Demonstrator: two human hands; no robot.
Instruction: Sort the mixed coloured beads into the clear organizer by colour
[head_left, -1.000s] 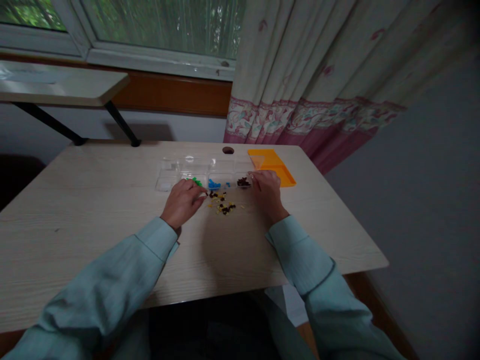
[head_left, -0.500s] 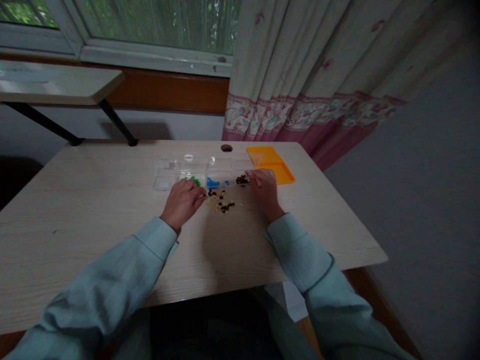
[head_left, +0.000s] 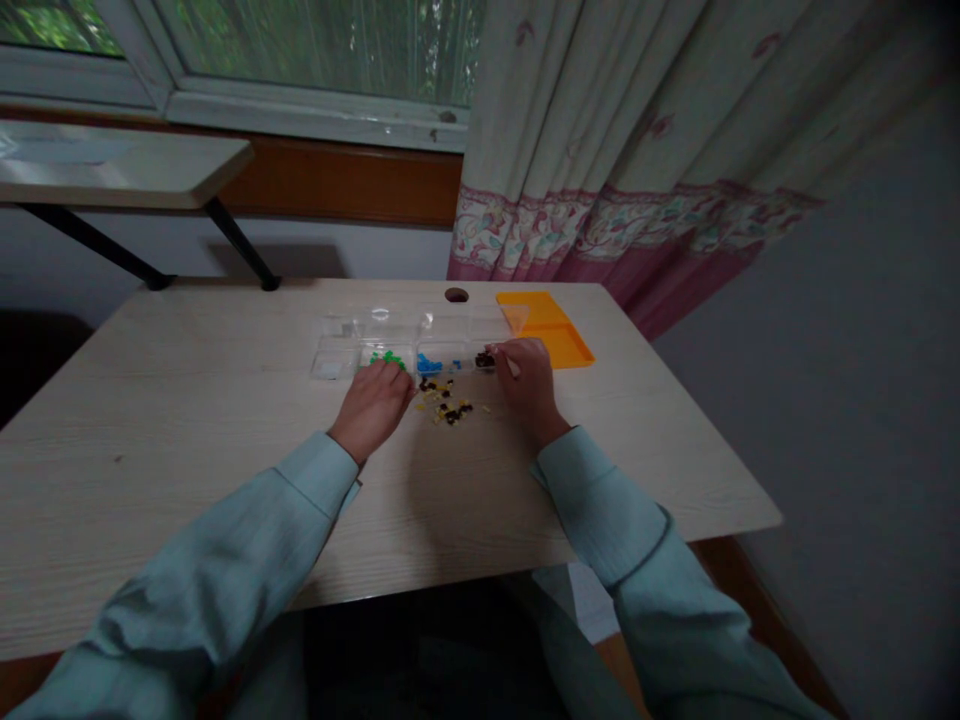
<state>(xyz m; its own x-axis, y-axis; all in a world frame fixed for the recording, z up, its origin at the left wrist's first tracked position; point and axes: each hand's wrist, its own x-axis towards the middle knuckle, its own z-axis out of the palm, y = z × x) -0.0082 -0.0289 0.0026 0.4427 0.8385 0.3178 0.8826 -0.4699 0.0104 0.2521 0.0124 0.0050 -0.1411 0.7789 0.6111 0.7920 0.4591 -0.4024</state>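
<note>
A small heap of dark and yellow beads (head_left: 448, 402) lies on the pale wooden table (head_left: 187, 430). Just behind it stands a clear compartment box (head_left: 352, 345) holding green beads (head_left: 387, 357), blue beads (head_left: 427, 363) and dark beads (head_left: 484, 358) in separate cells. My left hand (head_left: 373, 405) rests curled on the table at the heap's left edge, fingertips near the box. My right hand (head_left: 527, 385) is closed in a pinch on a thin pale stick (head_left: 512, 367) beside the dark-bead cell.
An orange tray (head_left: 551, 330) lies at the table's far right behind my right hand. A round cable hole (head_left: 456, 295) sits near the far edge. A second table (head_left: 112, 170) stands by the window at the left; a curtain (head_left: 637, 150) hangs at the right.
My right hand has shifted slightly left toward the dark-bead cell. My left hand has edged a little forward. The beads and box stay where they were.
</note>
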